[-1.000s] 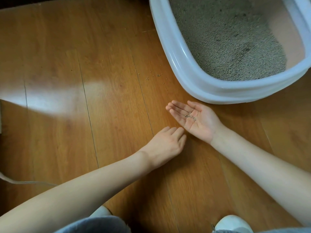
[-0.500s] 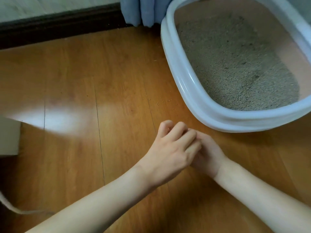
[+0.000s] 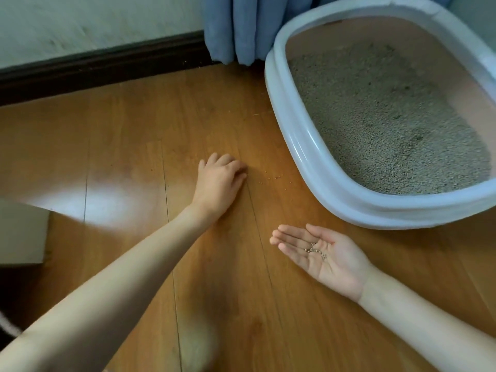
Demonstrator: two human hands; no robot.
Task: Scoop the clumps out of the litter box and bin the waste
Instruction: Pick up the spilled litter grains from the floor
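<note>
Floor (image 3: 120, 146) of wood planks fills the view, met at the far edge by a dark skirting board (image 3: 102, 68) and a blue curtain (image 3: 236, 28). Left of centre, the left hand (image 3: 218, 181) lies palm down on the boards, fingers curled toward the planks; whether the fingertips pinch a grain or merely press the wood cannot be told, since the palm hides them. Just beyond those fingers, toward the box, a thin trail of stray grains (image 3: 276, 178) lies on the floor, apart from the hand. Nearer the viewer and to the right, the right hand (image 3: 322, 253) is held palm up, fingers straight and relaxed, serving as a dish; a small heap of gathered grains (image 3: 316, 249) rests in the hollow of the palm. At far right stands the litter box (image 3: 295, 146), pale rim toward the hands, its grey litter (image 3: 389, 124) lying in an uneven bed; no clump can be made out in it. No scoop and no bin appear in view.

Step in hand, by judgement: tidying spilt litter from the floor, a side step to the scooping. Next move would call for the left fingers to reach the trail, pinch or sweep the grains together, and carry them to the cupped palm, which must stay level lest its load spill. Disposal requires a bin not visible here.
</note>
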